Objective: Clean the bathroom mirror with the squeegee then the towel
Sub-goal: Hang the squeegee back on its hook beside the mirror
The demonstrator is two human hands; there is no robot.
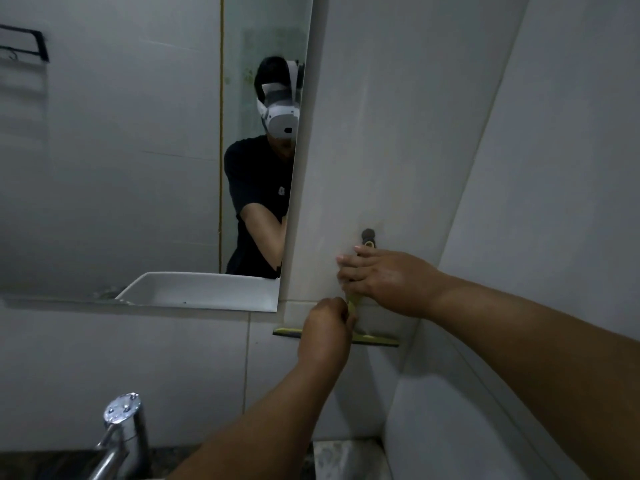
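Observation:
A yellow-green squeegee [377,339] hangs on the tiled wall right of the mirror [138,150], its handle top at a dark wall hook [368,233]. Its blade lies level below the mirror's lower right corner. My right hand [388,278] covers the upper handle just under the hook. My left hand [327,336] is closed around the lower handle, above the blade. The mirror reflects a person in a dark shirt and the white basin. No towel is in view.
A chrome faucet [123,431] stands at the bottom left over a dark counter [45,464]. A black rack [24,43] shows at the top left in the mirror. A slanted wall panel [519,237] closes in on the right.

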